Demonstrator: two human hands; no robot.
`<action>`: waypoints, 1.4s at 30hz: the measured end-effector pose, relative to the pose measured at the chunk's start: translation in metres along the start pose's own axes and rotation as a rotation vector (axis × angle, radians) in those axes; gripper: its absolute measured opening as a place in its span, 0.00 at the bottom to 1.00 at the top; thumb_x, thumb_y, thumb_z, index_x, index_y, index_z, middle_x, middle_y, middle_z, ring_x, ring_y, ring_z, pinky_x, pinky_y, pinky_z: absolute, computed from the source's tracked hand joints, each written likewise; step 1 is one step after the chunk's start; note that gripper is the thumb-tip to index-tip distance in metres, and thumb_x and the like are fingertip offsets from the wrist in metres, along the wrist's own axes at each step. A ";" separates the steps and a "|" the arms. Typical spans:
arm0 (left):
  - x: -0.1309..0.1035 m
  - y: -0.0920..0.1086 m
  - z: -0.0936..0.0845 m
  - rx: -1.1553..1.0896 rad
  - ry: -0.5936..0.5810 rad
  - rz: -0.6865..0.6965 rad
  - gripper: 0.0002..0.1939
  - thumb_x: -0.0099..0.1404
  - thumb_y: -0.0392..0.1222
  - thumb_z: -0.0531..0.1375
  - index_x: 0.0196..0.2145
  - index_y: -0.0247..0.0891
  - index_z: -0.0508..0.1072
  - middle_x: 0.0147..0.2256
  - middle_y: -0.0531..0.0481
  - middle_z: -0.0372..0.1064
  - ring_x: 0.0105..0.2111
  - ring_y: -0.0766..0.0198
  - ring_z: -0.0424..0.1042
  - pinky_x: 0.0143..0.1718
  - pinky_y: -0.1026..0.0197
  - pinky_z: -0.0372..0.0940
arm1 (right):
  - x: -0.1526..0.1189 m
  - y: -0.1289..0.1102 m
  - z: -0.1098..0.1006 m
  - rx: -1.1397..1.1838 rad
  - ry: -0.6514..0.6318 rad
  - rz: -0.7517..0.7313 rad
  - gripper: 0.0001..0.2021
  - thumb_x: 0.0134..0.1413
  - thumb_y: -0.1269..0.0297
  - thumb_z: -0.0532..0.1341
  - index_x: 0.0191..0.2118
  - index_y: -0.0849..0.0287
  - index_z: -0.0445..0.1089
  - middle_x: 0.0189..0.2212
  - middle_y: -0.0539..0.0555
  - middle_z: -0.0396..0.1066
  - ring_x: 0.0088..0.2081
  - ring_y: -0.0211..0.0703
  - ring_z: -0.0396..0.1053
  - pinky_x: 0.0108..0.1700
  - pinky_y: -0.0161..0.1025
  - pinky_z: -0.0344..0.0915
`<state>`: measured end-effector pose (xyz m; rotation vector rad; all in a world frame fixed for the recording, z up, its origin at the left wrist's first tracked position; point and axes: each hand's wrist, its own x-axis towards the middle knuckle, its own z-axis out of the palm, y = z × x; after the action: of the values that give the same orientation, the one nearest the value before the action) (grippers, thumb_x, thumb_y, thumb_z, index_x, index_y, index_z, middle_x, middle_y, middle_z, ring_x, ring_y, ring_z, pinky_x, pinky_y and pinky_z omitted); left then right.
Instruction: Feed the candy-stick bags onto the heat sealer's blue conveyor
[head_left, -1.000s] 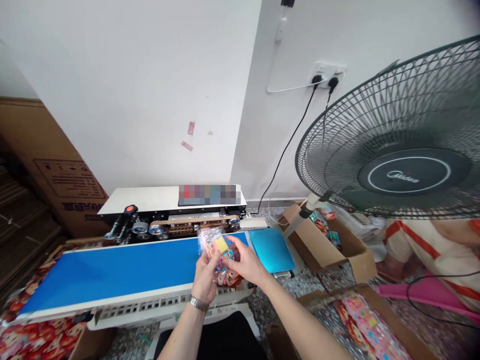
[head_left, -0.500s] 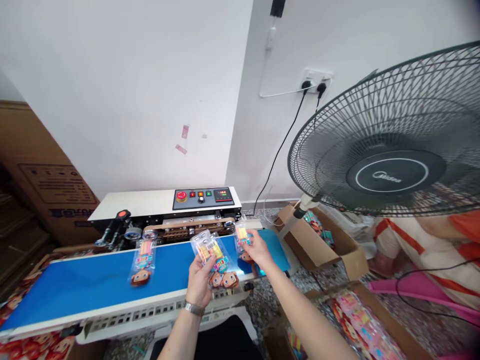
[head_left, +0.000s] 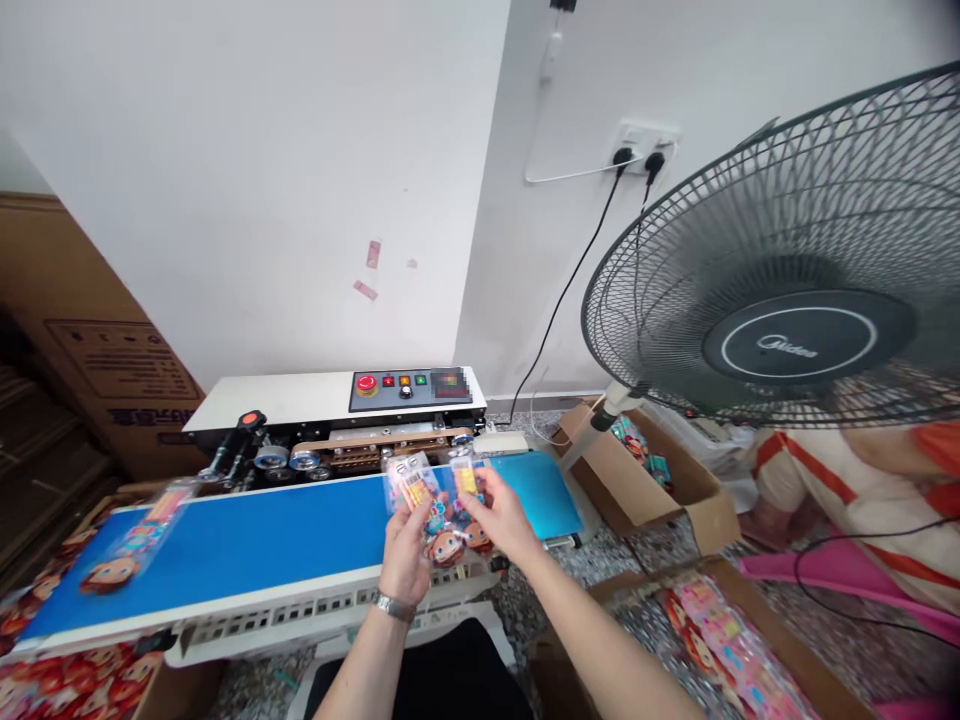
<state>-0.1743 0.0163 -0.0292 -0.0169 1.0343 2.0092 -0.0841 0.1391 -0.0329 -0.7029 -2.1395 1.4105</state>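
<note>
My left hand [head_left: 405, 553] is closed on clear plastic packets [head_left: 414, 487] that have coloured strips and round brown cartoon heads at the lower end. Pinched in my right hand [head_left: 508, 518] is another such packet [head_left: 465, 478], close against those in the left. Both hands are above the blue conveyor belt [head_left: 292, 545] of a band sealing machine [head_left: 270, 400], near its right end. A single packet [head_left: 142, 540] lies slanted on the belt's left part. Overlap hides how many packets my left hand holds.
A large fan [head_left: 795, 340] fills the right side. Cardboard boxes stand below it, one [head_left: 622, 490] holding packets. Another box [head_left: 787, 630] with pink packets is at lower right. Printed red items [head_left: 82, 680] fill a box at lower left. Another person's leg [head_left: 810, 480] shows behind the fan.
The packet on the belt has travelled left and now lies slanted. My right hand has brought its packet left, off the belt's right end, up against the packets in my left hand.
</note>
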 end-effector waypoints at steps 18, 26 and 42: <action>0.006 -0.006 -0.004 0.071 0.098 0.096 0.20 0.43 0.42 0.69 0.35 0.35 0.71 0.32 0.48 0.74 0.27 0.63 0.72 0.29 0.62 0.65 | 0.010 -0.009 0.008 -0.208 -0.068 -0.070 0.18 0.48 0.57 0.60 0.45 0.56 0.63 0.39 0.54 0.69 0.38 0.43 0.68 0.36 0.35 0.65; 0.000 -0.002 0.001 0.000 0.075 -0.027 0.21 0.47 0.48 0.66 0.36 0.36 0.69 0.32 0.44 0.73 0.32 0.56 0.74 0.30 0.59 0.67 | 0.012 0.022 -0.012 0.021 0.244 0.108 0.17 0.50 0.54 0.56 0.42 0.59 0.62 0.32 0.53 0.72 0.31 0.42 0.70 0.33 0.37 0.66; 0.000 -0.002 0.007 0.019 -0.035 0.100 0.15 0.50 0.47 0.65 0.34 0.36 0.73 0.34 0.46 0.73 0.33 0.62 0.71 0.35 0.62 0.64 | 0.004 -0.011 0.010 -0.031 -0.055 -0.009 0.18 0.51 0.59 0.58 0.48 0.56 0.61 0.39 0.54 0.69 0.38 0.42 0.69 0.38 0.37 0.66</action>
<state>-0.1705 0.0213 -0.0259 0.0810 1.0502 2.0824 -0.0955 0.1307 -0.0256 -0.6729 -2.2084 1.4101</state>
